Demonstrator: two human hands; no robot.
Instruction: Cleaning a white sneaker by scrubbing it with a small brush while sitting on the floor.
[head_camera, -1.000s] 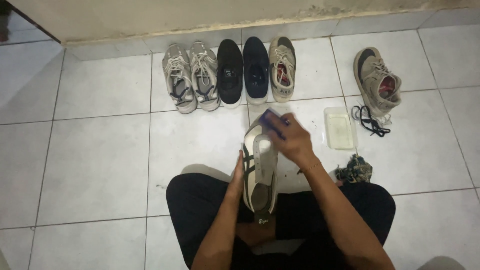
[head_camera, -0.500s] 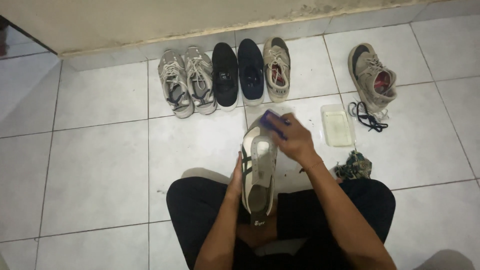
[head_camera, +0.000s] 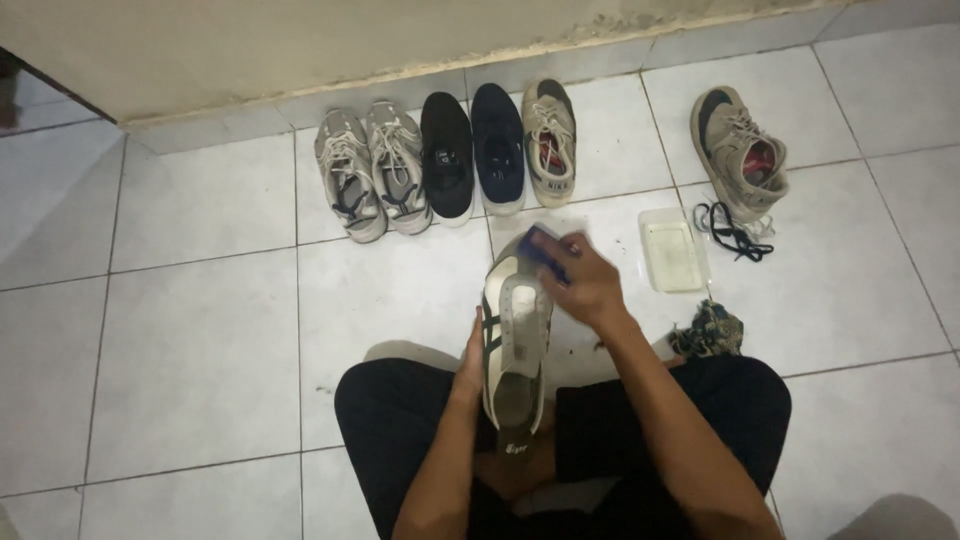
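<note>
A white shoe with dark side stripes (head_camera: 512, 335) rests sole-side up over my lap, toe pointing away from me. My left hand (head_camera: 470, 362) grips it along its left side near the heel. My right hand (head_camera: 588, 282) presses a small blue brush or sponge (head_camera: 545, 250) against the toe end of the shoe. I sit on the tiled floor in dark trousers.
Several shoes (head_camera: 447, 156) stand in a row against the wall ahead. A single grey shoe (head_camera: 742, 152) with loose dark laces (head_camera: 730, 230) lies at the right. A clear shallow tray (head_camera: 674, 250) and a crumpled dark cloth (head_camera: 710, 330) sit to my right.
My right hand with the blue pad has shifted slightly along the toe of the shoe. The left hand and the shoe stay in place.
</note>
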